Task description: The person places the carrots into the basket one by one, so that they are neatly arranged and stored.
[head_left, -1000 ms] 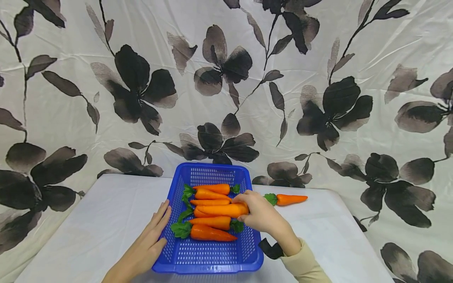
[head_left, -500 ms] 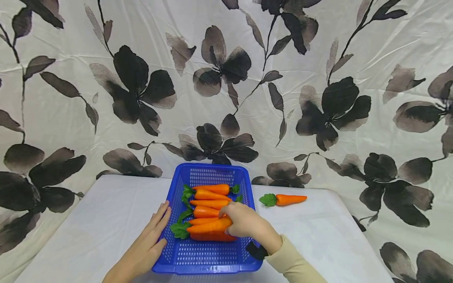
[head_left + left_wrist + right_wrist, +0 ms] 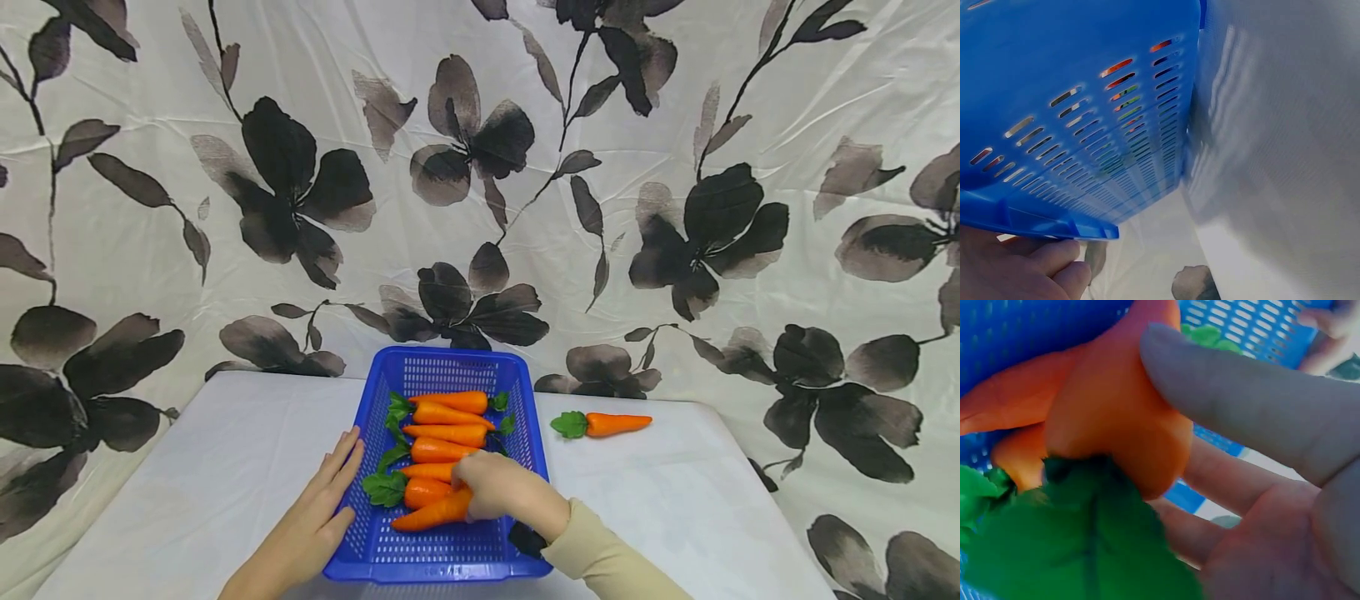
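Note:
My right hand (image 3: 495, 485) pinches a carrot (image 3: 433, 510) between thumb and fingers, low in the near part of a blue plastic basket (image 3: 450, 571). In the right wrist view the thumb (image 3: 1222, 387) presses its thick orange end, and a broad green leaf (image 3: 1085, 544) hangs below. That carrot's tip points left, in front of a row of several carrots (image 3: 448, 433) with leafy tops on alternating sides. My left hand (image 3: 307, 525) lies with straight fingers along the basket's left rim. From the left wrist, its fingers (image 3: 1057, 257) show right at the rim's edge.
One more carrot (image 3: 617, 424) lies outside the basket on the white-covered table (image 3: 660, 492), to the right. A pale cloth with dark printed flowers (image 3: 480, 208) hangs behind the table. A black strap (image 3: 527, 540) is on the right wrist.
My right hand has carried the carrot from above the middle of the row toward the near side of the basket, and lower. The left hand has stayed at the rim.

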`<state>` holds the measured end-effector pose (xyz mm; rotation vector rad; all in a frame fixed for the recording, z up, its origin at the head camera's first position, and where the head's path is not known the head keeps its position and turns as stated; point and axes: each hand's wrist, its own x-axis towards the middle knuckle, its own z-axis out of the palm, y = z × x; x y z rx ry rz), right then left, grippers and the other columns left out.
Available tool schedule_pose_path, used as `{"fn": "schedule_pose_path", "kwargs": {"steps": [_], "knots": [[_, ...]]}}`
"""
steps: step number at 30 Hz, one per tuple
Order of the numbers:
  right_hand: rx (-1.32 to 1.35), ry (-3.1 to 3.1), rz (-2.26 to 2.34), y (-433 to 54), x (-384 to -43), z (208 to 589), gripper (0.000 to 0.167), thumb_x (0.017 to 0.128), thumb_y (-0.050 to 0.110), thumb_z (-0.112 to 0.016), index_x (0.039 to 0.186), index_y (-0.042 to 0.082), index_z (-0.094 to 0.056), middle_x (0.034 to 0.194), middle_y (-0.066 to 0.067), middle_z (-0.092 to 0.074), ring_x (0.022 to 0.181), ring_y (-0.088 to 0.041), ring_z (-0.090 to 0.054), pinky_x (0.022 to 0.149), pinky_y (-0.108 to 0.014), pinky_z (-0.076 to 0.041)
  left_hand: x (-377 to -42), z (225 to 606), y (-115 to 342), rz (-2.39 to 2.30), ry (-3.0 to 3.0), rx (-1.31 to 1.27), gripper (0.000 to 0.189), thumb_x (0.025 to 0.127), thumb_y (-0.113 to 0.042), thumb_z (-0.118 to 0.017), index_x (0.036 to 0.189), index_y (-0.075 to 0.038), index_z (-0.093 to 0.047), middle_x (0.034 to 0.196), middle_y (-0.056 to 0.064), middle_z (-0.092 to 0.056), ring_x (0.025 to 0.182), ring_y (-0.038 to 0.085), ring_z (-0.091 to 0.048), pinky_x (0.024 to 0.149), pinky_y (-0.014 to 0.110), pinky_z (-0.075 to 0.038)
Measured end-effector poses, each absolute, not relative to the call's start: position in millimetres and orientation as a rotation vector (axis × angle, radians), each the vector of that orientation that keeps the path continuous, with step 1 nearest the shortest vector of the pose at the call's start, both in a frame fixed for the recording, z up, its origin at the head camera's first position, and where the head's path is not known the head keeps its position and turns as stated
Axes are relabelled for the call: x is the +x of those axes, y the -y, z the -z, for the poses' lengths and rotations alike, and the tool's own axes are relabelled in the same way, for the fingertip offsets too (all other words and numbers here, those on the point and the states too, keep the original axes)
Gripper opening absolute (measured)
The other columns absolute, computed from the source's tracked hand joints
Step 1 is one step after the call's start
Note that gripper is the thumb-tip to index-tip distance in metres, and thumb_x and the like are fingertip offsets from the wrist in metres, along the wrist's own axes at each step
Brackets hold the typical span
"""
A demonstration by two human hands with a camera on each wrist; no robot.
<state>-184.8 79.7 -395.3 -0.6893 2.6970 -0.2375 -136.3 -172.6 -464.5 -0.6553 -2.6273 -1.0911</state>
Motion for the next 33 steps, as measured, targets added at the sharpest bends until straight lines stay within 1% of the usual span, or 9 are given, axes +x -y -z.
{"fn": "schedule_pose_path", "kwargs": {"steps": [5, 9, 13, 16, 19, 23, 26, 29, 33], "knots": [[-0.561, -2.689, 0.143, -72, -185, 404, 0.039, 0.075, 0.021, -0.086, 0.11, 0.014, -0.07, 0.083, 0.005, -0.062, 0.076, -0.011, -0.057, 0.082, -0.026, -0.054, -136, 465, 172, 1.095, 2.633, -0.649, 0.071, 0.086, 0.003, -0.054, 0.152, 0.007, -0.03, 0.165, 0.014, -0.014, 0.149, 0.041, -0.013, 0.11, 0.008, 0.005], [-0.472, -2.676, 0.072, -66, -187, 409, 0.051, 0.075, 0.026, -0.086, 0.12, 0.013, -0.067, 0.092, 0.001, -0.065, 0.085, -0.013, -0.06, 0.092, -0.031, -0.053, -136, 465, 172, 1.092, 2.626, -0.654, 0.071, 0.086, 0.003, -0.054, 0.152, 0.007, -0.029, 0.165, 0.014, -0.014, 0.149, 0.039, -0.012, 0.11, 0.009, 0.004], [-0.399, -2.643, 0.027, -63, -191, 416, 0.054, 0.074, 0.022, -0.087, 0.123, 0.012, -0.065, 0.094, 0.0, -0.064, 0.087, -0.015, -0.06, 0.094, -0.032, -0.052, -137, 465, 173, 1.082, 2.614, -0.663, 0.07, 0.086, 0.003, -0.054, 0.152, 0.007, -0.029, 0.165, 0.015, -0.014, 0.151, 0.035, -0.01, 0.11, 0.009, 0.005], [-0.359, -2.626, 0.007, -62, -192, 420, 0.058, 0.069, 0.02, -0.09, 0.121, 0.013, -0.065, 0.091, 0.0, -0.061, 0.085, -0.017, -0.058, 0.092, -0.034, -0.053, -137, 465, 173, 1.081, 2.619, -0.661, 0.07, 0.086, 0.004, -0.054, 0.152, 0.007, -0.029, 0.165, 0.015, -0.014, 0.15, 0.037, -0.011, 0.11, 0.009, 0.005], [-0.302, -2.619, 0.015, -61, -194, 425, 0.065, 0.064, 0.02, -0.093, 0.123, 0.014, -0.064, 0.093, -0.001, -0.06, 0.087, -0.018, -0.058, 0.094, -0.039, -0.053, -136, 464, 173, 1.083, 2.627, -0.657, 0.07, 0.086, 0.004, -0.054, 0.152, 0.007, -0.029, 0.165, 0.014, -0.013, 0.149, 0.04, -0.012, 0.11, 0.008, 0.005], [-0.236, -2.61, -0.068, -60, -215, 466, 0.078, 0.059, 0.024, -0.095, 0.129, 0.016, -0.059, 0.102, -0.003, -0.059, 0.094, -0.019, -0.058, 0.097, -0.044, -0.051, -136, 464, 173, 1.083, 2.629, -0.659, 0.07, 0.086, 0.003, -0.054, 0.152, 0.007, -0.029, 0.165, 0.014, -0.013, 0.149, 0.04, -0.012, 0.109, 0.008, 0.005], [-0.225, -2.608, -0.151, -61, -236, 504, 0.086, 0.054, 0.027, -0.097, 0.13, 0.018, -0.058, 0.105, -0.003, -0.059, 0.096, -0.019, -0.057, 0.097, -0.045, -0.051, -136, 464, 173, 1.082, 2.629, -0.658, 0.07, 0.086, 0.003, -0.054, 0.152, 0.007, -0.029, 0.165, 0.014, -0.013, 0.15, 0.038, -0.011, 0.11, 0.008, 0.005], [-0.212, -2.603, -0.155, -62, -240, 509, 0.082, 0.051, 0.027, -0.098, 0.123, 0.019, -0.061, 0.098, -0.002, -0.058, 0.089, -0.02, -0.057, 0.093, -0.044, -0.053, -137, 465, 173, 1.067, 2.615, -0.668, 0.07, 0.086, 0.003, -0.054, 0.151, 0.008, -0.03, 0.164, 0.015, -0.014, 0.15, 0.038, -0.012, 0.11, 0.009, 0.005], [-0.241, -2.612, -0.135, -65, -225, 478, 0.07, 0.053, 0.026, -0.098, 0.114, 0.019, -0.064, 0.089, 0.002, -0.056, 0.079, -0.018, -0.055, 0.086, -0.038, -0.055, -137, 465, 173, 1.054, 2.598, -0.684, 0.07, 0.085, 0.004, -0.054, 0.15, 0.009, -0.03, 0.164, 0.017, -0.015, 0.149, 0.038, -0.012, 0.111, 0.009, 0.005]]}}
